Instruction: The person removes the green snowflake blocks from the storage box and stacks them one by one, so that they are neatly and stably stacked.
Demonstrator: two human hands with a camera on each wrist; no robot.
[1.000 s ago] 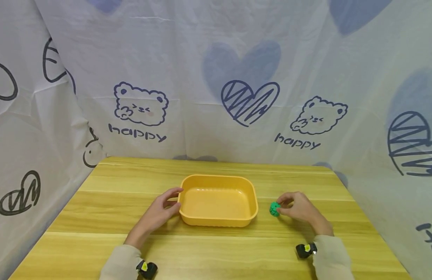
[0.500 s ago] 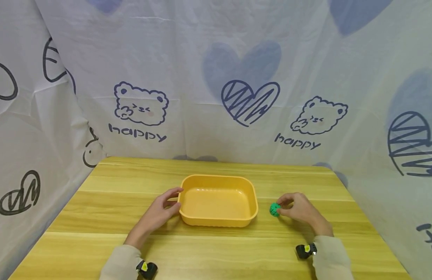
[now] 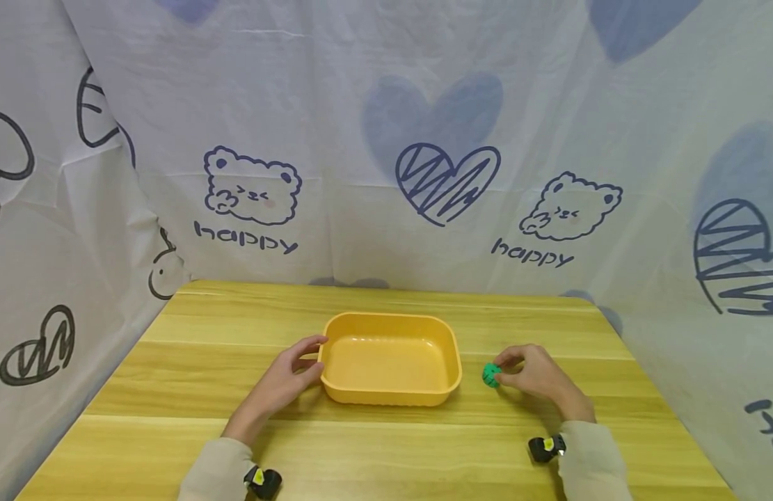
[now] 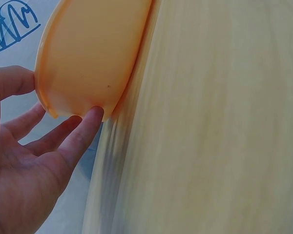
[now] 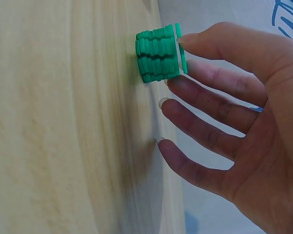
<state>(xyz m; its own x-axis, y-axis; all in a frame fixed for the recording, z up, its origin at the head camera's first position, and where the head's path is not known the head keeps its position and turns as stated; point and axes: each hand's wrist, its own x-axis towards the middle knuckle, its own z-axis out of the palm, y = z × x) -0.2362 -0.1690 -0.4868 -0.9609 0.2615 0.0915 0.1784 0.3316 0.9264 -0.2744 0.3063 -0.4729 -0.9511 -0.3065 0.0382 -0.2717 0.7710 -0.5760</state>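
Observation:
A yellow rectangular plastic tray [image 3: 389, 398] stands upright on the table with nothing in it. My left hand [image 3: 289, 374] is at its left end; in the left wrist view the spread fingertips touch the tray's end wall [image 4: 95, 53] without wrapping round it. To the right of the tray, my right hand [image 3: 536, 370] pinches a small green toy piece [image 3: 490, 376] between thumb and finger. The right wrist view shows that green piece [image 5: 157, 54] as a stack of ridged layers with a thin flat disc at one end. Whether it touches the table cannot be told.
The light wooden table [image 3: 386, 452] extends round the tray on all sides. White cloth [image 3: 361, 229] with blue hearts and bear drawings hangs behind it and at both sides. Each wrist carries a small black camera [image 3: 264, 481].
Almost nothing: the right hand and the green piece have shifted very slightly to the left. The left hand and the tray have stayed put.

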